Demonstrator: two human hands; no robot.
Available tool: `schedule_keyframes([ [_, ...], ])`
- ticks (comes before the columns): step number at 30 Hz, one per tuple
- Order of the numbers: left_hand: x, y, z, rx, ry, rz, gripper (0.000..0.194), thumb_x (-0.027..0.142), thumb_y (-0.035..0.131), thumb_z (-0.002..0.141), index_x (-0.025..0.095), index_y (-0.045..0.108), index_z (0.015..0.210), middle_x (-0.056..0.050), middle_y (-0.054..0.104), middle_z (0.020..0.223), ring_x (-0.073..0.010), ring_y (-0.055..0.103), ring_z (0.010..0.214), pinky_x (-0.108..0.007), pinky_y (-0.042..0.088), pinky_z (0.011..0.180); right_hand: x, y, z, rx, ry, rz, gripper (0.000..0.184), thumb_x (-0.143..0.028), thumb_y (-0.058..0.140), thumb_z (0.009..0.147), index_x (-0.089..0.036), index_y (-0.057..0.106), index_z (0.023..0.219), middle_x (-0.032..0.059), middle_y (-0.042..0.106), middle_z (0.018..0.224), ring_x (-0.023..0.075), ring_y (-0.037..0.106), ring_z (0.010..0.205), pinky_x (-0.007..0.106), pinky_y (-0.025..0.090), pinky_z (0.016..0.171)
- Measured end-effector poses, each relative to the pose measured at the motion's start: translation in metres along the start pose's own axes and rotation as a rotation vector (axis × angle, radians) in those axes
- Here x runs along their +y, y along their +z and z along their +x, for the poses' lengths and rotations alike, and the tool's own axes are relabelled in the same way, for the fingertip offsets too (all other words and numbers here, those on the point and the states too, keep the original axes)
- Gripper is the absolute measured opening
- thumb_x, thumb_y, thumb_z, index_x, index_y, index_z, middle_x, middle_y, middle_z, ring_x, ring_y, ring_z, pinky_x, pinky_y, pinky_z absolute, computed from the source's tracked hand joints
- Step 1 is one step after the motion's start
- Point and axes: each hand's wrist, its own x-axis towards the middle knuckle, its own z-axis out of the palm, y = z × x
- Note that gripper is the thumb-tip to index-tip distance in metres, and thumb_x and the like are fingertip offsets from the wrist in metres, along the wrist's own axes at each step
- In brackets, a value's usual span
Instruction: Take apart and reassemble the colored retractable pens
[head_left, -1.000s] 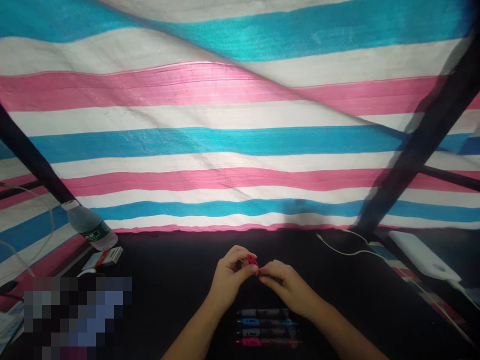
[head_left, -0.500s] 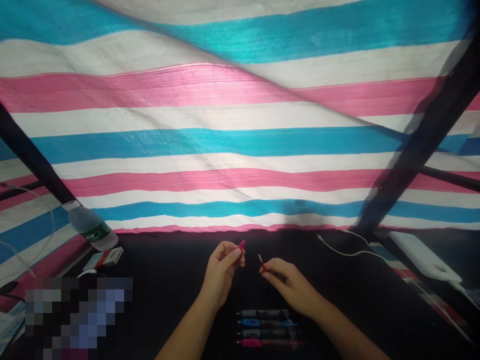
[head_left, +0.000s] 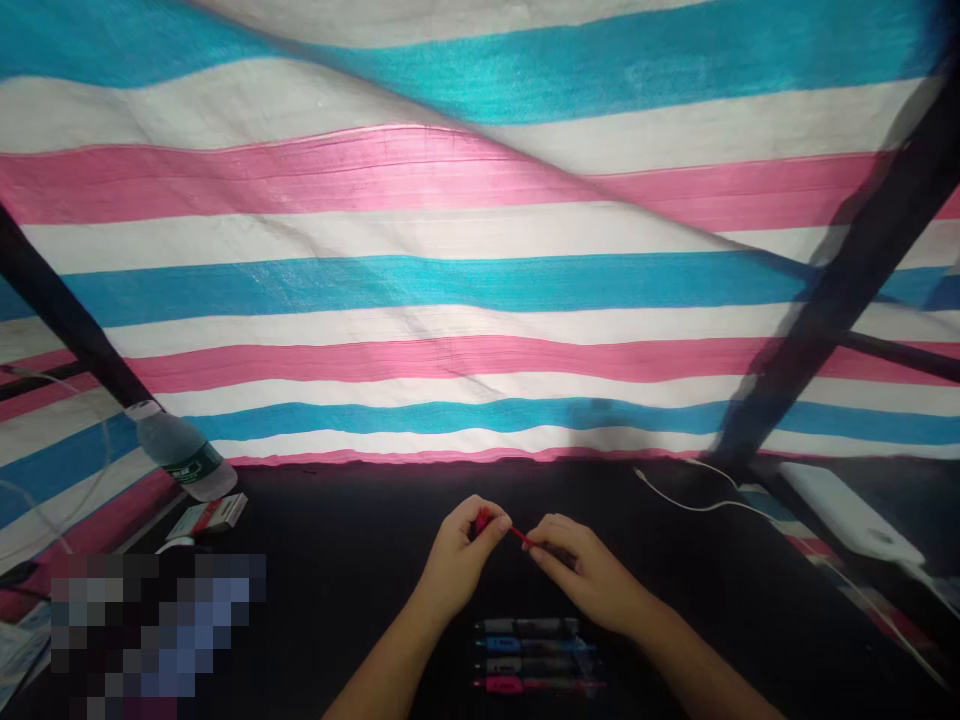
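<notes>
Above the dark table, my left hand [head_left: 459, 560] is closed around a short pinkish-red pen piece [head_left: 482, 519], mostly covered by the fingers. My right hand [head_left: 589, 572] pinches a thin red pen refill [head_left: 520, 536]. The refill slants from the right fingertips up to the left fingers, where its far end is hidden. Whether that end sits inside the pen piece I cannot tell. Below the hands lies a column of several pens: a grey one [head_left: 510, 627], a blue one [head_left: 501, 646], another grey one [head_left: 510, 666] and a pink one [head_left: 502, 685].
At the left stand a tilted water bottle [head_left: 186, 455] and a small box [head_left: 210, 516], above a blurred-out area. A white power bank [head_left: 847, 512] and a white cable [head_left: 697, 507] lie at the right. Striped sheeting [head_left: 465, 285] hangs behind the black table [head_left: 337, 600].
My left hand has turned and moved slightly right, its fingers closing further over the pen piece. The gap between the hands has narrowed, and the refill now reaches the left fingers.
</notes>
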Motion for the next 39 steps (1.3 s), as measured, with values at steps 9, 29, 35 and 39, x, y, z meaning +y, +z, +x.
schedule_keyframes([
  [9, -0.005, 0.004, 0.001, 0.025, -0.051, -0.080, 0.023, 0.040, 0.070, 0.093, 0.018, 0.077, 0.096, -0.003, 0.068, 0.087, -0.0164, 0.053, 0.078, -0.028, 0.040, 0.074, 0.008, 0.009, -0.001, 0.041, 0.028, -0.018, 0.019, -0.035, 0.059, 0.102, -0.024, 0.074, 0.100, 0.0031, 0.066, 0.085, 0.0215, 0.061, 0.083, 0.033, 0.045, 0.074],
  [29, -0.004, 0.007, 0.006, 0.171, -0.262, -0.716, 0.027, 0.033, 0.090, 0.076, 0.013, 0.078, 0.091, -0.009, 0.074, 0.086, -0.0098, 0.046, 0.067, -0.023, 0.039, 0.066, 0.010, 0.009, -0.001, 0.095, 0.067, 0.138, 0.018, -0.034, 0.057, 0.103, -0.023, 0.071, 0.105, 0.0033, 0.074, 0.091, 0.0208, 0.068, 0.084, 0.031, 0.047, 0.071],
  [35, -0.004, 0.009, 0.004, 0.108, -0.204, -0.616, 0.022, 0.033, 0.085, 0.082, 0.014, 0.077, 0.090, -0.009, 0.075, 0.091, -0.0095, 0.043, 0.066, -0.024, 0.039, 0.069, 0.008, 0.009, -0.001, 0.085, 0.071, 0.107, 0.016, -0.033, 0.059, 0.101, -0.023, 0.072, 0.104, 0.0019, 0.071, 0.085, 0.0197, 0.064, 0.079, 0.030, 0.045, 0.068],
  [39, -0.003, 0.009, 0.003, 0.108, -0.199, -0.571, 0.022, 0.035, 0.084, 0.082, 0.015, 0.078, 0.089, -0.008, 0.076, 0.091, -0.0100, 0.045, 0.067, -0.024, 0.039, 0.069, 0.011, 0.010, -0.001, 0.099, 0.083, 0.114, 0.017, -0.034, 0.061, 0.100, -0.023, 0.073, 0.106, 0.0028, 0.071, 0.086, 0.0198, 0.064, 0.079, 0.029, 0.046, 0.067],
])
